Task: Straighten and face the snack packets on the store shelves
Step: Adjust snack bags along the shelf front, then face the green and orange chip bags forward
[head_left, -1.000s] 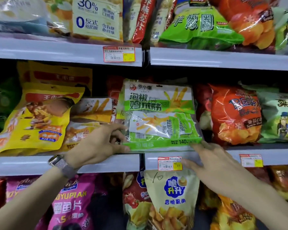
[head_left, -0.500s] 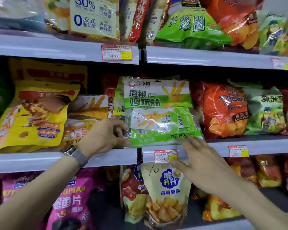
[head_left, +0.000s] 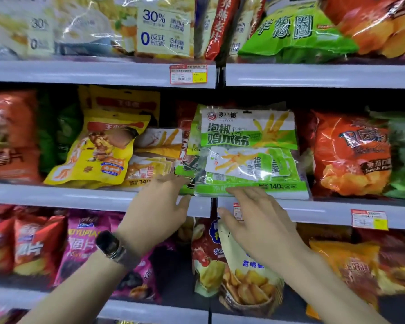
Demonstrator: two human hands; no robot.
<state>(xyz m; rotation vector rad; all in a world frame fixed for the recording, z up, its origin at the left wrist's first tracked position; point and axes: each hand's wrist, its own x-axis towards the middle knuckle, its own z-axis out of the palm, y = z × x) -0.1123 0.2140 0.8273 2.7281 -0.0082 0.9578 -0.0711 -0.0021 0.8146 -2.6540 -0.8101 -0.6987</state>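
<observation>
The green chicken-feet packet [head_left: 248, 136] stands upright on the middle shelf [head_left: 56, 195], facing out. At its 7 o'clock the left hand [head_left: 157, 206], fingers straight, holds nothing. At 6 o'clock the right hand [head_left: 260, 220], fingers spread, touches its bottom edge.

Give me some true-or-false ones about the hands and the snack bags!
1. The green packet sits on the middle shelf. True.
2. A watch is on the left wrist. True.
3. The right hand holds a bottle. False: its straight fingers touch the green packet's bottom edge.
4. The yellow packet stands straight. False: it leans sideways.
</observation>
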